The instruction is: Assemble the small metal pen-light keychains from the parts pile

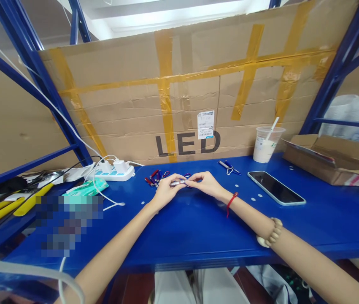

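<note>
Above the blue tabletop [179,236] my left hand [165,192] is closed around a small silver cylinder [177,183], pen-like or torch-like, lying sideways in the fingers. My right hand [210,184] pinches at the cylinder's right end, where a small dark blue part shows; the fingertips hide its detail. Just behind my left hand lie several small red and blue cylinders [155,176] with clip loops. A blue clip loop [187,175] shows between the hands. Farther right rest a silver cylinder [224,165] and a blue one [232,167] with metal clips.
At right are a phone [276,187], a plastic cup with a straw [265,145] and an open cardboard box [334,158]. A white power strip [116,172], cables and a green packet [86,188] lie left. Cardboard [128,118] closes off the back.
</note>
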Motion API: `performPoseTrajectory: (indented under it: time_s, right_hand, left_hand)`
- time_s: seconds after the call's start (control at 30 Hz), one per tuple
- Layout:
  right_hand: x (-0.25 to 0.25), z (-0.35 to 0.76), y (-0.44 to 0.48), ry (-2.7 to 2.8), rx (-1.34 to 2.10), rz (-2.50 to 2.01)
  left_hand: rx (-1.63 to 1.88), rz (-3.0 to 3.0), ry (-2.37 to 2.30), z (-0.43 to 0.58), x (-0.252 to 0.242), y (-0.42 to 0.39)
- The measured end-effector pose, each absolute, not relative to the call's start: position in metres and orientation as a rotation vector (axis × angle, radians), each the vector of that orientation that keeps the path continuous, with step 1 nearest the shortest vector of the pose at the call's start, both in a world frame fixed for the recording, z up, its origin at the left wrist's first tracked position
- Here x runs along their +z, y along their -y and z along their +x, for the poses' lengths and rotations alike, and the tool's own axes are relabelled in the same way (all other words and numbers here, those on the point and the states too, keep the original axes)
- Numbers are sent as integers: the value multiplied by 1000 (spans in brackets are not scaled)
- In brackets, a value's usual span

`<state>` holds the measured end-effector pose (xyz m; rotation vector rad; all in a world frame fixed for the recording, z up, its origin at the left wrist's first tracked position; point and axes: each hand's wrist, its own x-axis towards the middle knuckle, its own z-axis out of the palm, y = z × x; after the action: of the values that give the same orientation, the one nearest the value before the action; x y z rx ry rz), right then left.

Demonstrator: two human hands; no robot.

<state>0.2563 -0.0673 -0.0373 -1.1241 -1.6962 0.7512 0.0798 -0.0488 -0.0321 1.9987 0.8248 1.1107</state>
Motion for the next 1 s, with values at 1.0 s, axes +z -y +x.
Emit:
performPoseTrajectory:
  time_s: [1.0]
  right_hand:
    - [-28, 233, 15, 2168, 105, -1574]
  left_hand:
    - [1603, 1425, -825, 50, 8, 36]
